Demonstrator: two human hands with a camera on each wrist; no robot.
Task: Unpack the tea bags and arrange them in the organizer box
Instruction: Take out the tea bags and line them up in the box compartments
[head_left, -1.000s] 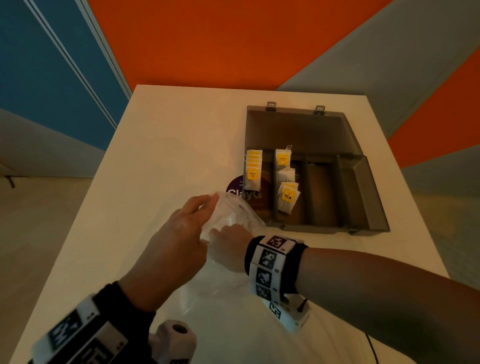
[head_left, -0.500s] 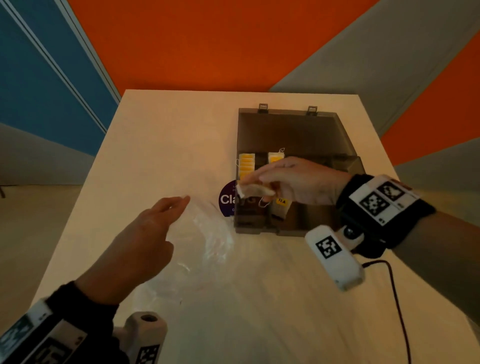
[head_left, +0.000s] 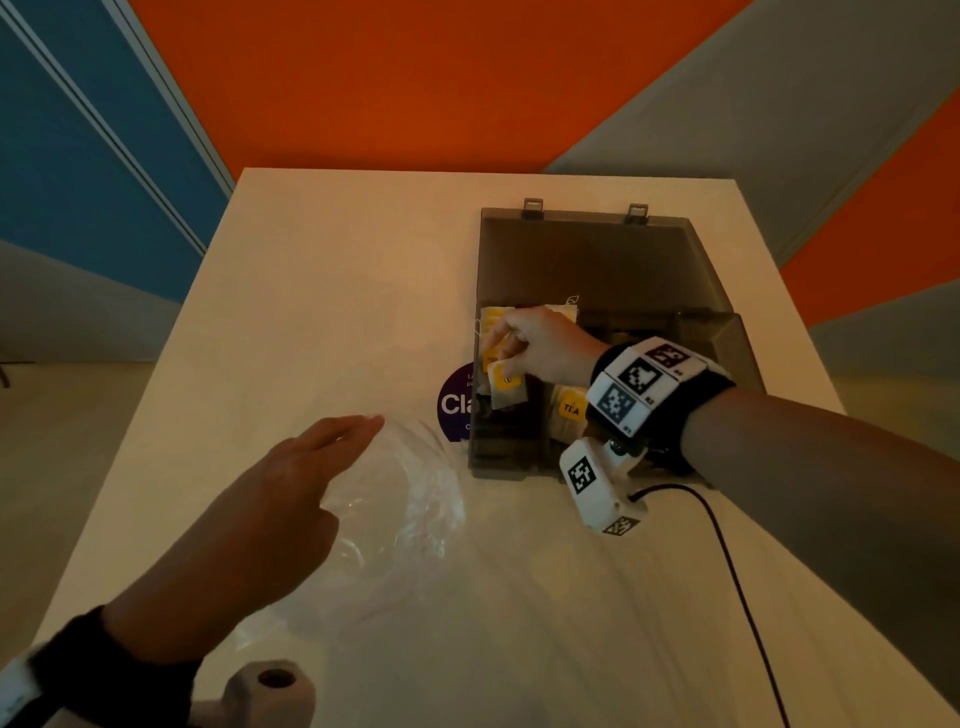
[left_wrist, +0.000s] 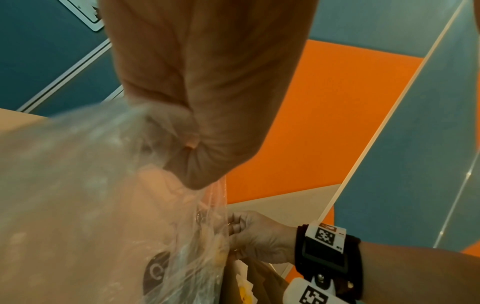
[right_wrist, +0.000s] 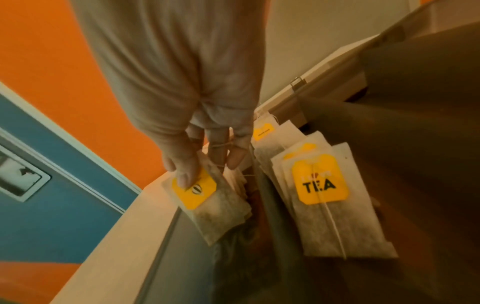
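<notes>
While the left hand (head_left: 270, 514) lies with fingers stretched out on the clear bag (head_left: 395, 519), thumb and fingers pinching the plastic as the left wrist view shows it, the right hand (head_left: 540, 345) is over the box (head_left: 727, 364). It pinches a tea bag (right_wrist: 215, 207) by the top, thumb pressed on its yellow tag, and the bag hangs tilted above the leftmost compartment, at the near end of the row of bags (head_left: 491, 317) standing there. In the next compartment more bags (right_wrist: 327, 197) lean in a stack, the front one tagged "TEA". The box sits open on the counter (head_left: 322, 291), lid laid back, partly covering a purple sticker (head_left: 457, 402). The clear bag lies crumpled just left of the box.
</notes>
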